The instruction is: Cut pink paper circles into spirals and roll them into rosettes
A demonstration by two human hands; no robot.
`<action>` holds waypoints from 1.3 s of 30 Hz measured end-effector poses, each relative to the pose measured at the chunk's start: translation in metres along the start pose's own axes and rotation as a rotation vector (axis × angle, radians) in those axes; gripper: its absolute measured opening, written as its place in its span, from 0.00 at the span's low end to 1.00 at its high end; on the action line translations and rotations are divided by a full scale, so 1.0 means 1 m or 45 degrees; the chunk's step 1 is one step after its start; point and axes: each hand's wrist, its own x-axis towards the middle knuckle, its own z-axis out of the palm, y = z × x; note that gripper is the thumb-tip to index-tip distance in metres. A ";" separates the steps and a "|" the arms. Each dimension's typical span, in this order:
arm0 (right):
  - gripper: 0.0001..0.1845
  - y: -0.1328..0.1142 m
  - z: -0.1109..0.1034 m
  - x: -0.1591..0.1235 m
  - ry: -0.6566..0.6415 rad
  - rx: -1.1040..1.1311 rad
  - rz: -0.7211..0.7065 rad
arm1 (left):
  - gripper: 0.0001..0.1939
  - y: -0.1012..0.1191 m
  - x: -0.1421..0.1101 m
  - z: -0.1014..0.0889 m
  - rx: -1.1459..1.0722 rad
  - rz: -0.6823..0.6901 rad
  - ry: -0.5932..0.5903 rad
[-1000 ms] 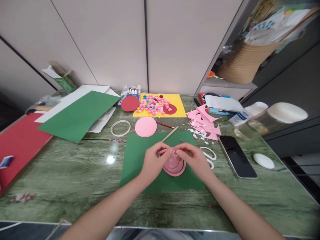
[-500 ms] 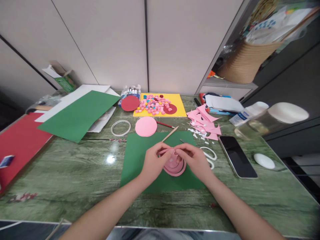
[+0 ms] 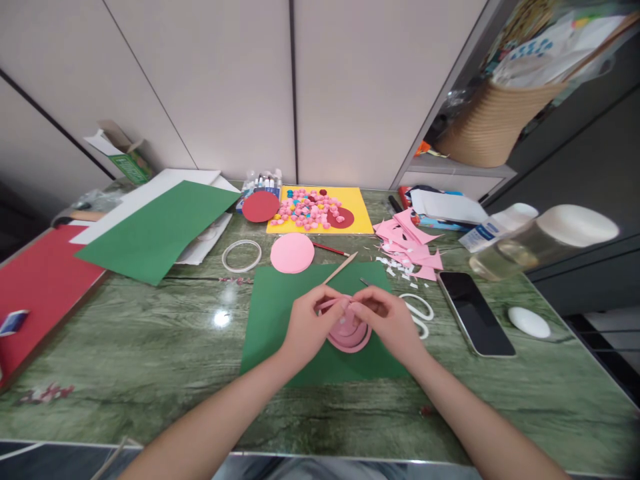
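Observation:
My left hand and my right hand meet over a green paper sheet. Between them is a round pink paper piece, cut in a spiral with curved gaps. My left fingers pinch its upper left edge. The right thumb and forefinger close on the top of the same piece, with their tips almost touching the left ones. Just beyond my hands lies a pointed wooden stick. White-handled scissors rest beside my right hand, their blades partly covered.
A pink paper circle, a roll of tape and a red pencil lie farther back. Small pink paper balls cover a yellow sheet. At right are pink scraps, a phone and a clear bottle.
My right thumb and fingers have shifted slightly at the top of the pink spiral. The left hand and everything else look the same.

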 end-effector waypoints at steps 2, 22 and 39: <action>0.08 0.000 0.000 0.000 0.003 -0.005 0.007 | 0.07 0.000 -0.001 0.000 -0.011 0.003 -0.011; 0.07 -0.002 0.000 0.000 0.036 -0.077 -0.007 | 0.06 0.001 -0.001 0.001 0.017 0.030 -0.006; 0.10 -0.002 -0.001 0.001 0.091 -0.132 0.001 | 0.06 0.000 -0.001 0.001 -0.001 0.022 -0.002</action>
